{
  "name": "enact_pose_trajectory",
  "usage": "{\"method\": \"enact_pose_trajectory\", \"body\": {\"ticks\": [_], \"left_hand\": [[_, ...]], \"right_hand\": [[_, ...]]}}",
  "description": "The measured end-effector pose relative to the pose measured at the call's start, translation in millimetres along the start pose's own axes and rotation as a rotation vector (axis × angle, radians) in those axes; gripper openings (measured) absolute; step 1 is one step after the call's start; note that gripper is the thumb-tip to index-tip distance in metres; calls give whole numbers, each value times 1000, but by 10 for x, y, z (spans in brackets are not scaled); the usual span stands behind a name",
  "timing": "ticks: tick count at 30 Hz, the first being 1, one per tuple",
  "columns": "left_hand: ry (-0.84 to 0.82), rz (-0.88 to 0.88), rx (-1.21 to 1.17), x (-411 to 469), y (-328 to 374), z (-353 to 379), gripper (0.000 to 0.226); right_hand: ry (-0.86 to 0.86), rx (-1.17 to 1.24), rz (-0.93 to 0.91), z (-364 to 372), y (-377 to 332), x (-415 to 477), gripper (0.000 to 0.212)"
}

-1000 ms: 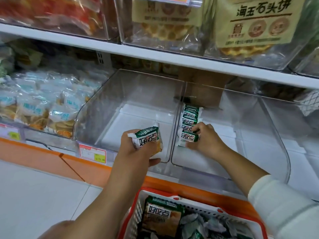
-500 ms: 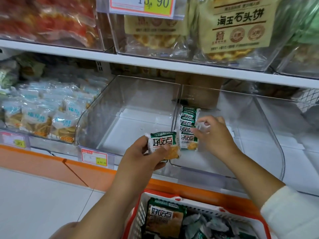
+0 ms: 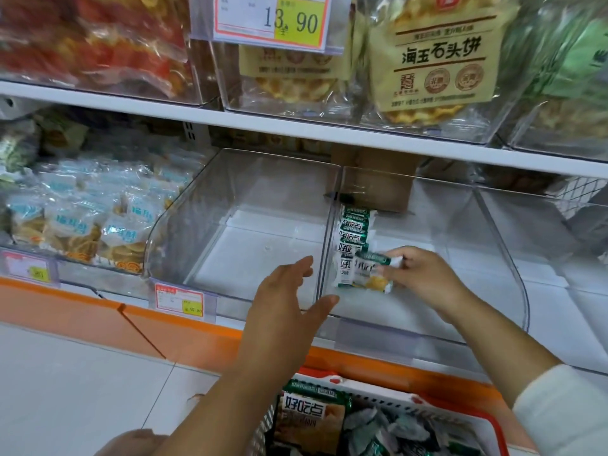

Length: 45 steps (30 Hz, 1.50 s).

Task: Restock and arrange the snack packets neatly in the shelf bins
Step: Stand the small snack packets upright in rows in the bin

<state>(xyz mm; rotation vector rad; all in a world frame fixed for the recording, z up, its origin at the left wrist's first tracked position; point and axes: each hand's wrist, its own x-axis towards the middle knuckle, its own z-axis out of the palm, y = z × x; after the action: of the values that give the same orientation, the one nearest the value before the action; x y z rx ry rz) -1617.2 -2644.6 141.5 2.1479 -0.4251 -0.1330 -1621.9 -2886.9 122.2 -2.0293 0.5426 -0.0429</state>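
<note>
A row of green-and-white snack packets (image 3: 352,230) stands along the left wall of a clear shelf bin (image 3: 513,268). My right hand (image 3: 424,274) is inside that bin, shut on one more green-and-white packet (image 3: 368,273) at the front end of the row. My left hand (image 3: 289,307) hovers open and holds nothing, in front of the divider between this bin and the clear bin to its left (image 3: 250,251), which has nothing in it. Below, an orange-and-white basket (image 3: 437,404) carries more packets, with a large bag (image 3: 309,419) on top.
To the left, a bin holds blue-labelled biscuit packs (image 3: 82,225). The upper shelf carries large waffle bags (image 3: 441,60) and a 13.90 price tag (image 3: 273,19). A cardboard box (image 3: 378,182) sits behind the bins. A small price label (image 3: 179,301) hangs on the shelf's orange edge.
The packet passed from my left hand to my right hand, which now sets it at the front of the row. My left hand has opened and drawn back, empty.
</note>
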Motion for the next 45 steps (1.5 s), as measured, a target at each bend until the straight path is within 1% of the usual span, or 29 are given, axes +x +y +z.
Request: {"method": "enact_pose_trajectory", "body": {"ticks": [2,4,6,8,9,12,17,19,21,22,23,24,26,27,28,29,31,32,34,36,38,39,41,42,43,44,45], "left_hand": [[-41,21,78,-5,-26,49,58],[-43,33,106,7,-48,77,53],[-37,37,104,29,-68,91,48],[-28,40,103,39,-87,98,47],[-26,41,97,38,-93,101,46],[-22,46,80,34,-93,104,46],[-16,46,89,42,-118,131,47],[-17,61,74,53,-120,128,47],[3,69,64,47,-106,120,47],[27,63,68,20,-103,118,47],[77,75,79,-33,-99,119,47],[144,121,98,-102,-101,126,46],[240,266,117,-287,-112,153,40],[250,327,117,-392,-146,186,37],[214,365,123,-501,-228,252,34],[124,374,128,-621,-295,337,33],[-153,269,141,-852,-473,590,32],[-313,176,156,-959,-575,755,35],[-615,6,228,-1171,-787,1108,47],[-803,-90,260,-1353,-1014,1401,58],[-869,-119,319,-1516,-1186,1619,64],[-868,-125,357,-1579,-1246,1700,68],[-844,-148,401,-1672,-1341,1813,76],[-822,-155,404,-1691,-1376,1855,79],[-806,-166,398,-1696,-1405,1879,81],[-793,-180,387,-1690,-1439,1897,83],[-795,-199,385,-1680,-1464,1900,86]], "right_hand": [[-82,-131,34,147,69,119,31],[-126,-177,41,285,53,196,30],[-77,-230,49,363,41,277,33],[0,-354,77,383,58,319,44],[22,-367,100,388,75,334,49],[-9,-231,134,432,131,392,49],[12,-267,94,455,92,397,47],[-36,-284,109,425,91,388,50],[-91,-261,135,349,66,334,59],[-84,-244,139,292,39,280,63],[-29,-215,116,218,-2,188,65],[73,-160,63,132,-26,68,61],[306,16,-116,-41,-67,-320,37],[378,105,-176,-125,-79,-576,26],[395,186,-202,-186,-52,-843,20],[360,267,-200,-226,-9,-1124,18],[213,333,-96,-229,278,-1554,16],[127,293,4,-190,514,-1693,15],[-53,83,202,-47,1082,-1900,14],[-192,-99,348,124,1631,-2045,18],[-310,-233,433,288,1994,-2221,32],[-325,-305,434,363,2116,-2279,40],[-286,-441,382,480,2212,-2331,50],[-258,-458,366,525,2198,-2325,51],[-232,-438,340,574,2187,-2303,46],[-232,-426,322,618,2183,-2285,38],[-259,-437,312,672,2167,-2260,35]]}}
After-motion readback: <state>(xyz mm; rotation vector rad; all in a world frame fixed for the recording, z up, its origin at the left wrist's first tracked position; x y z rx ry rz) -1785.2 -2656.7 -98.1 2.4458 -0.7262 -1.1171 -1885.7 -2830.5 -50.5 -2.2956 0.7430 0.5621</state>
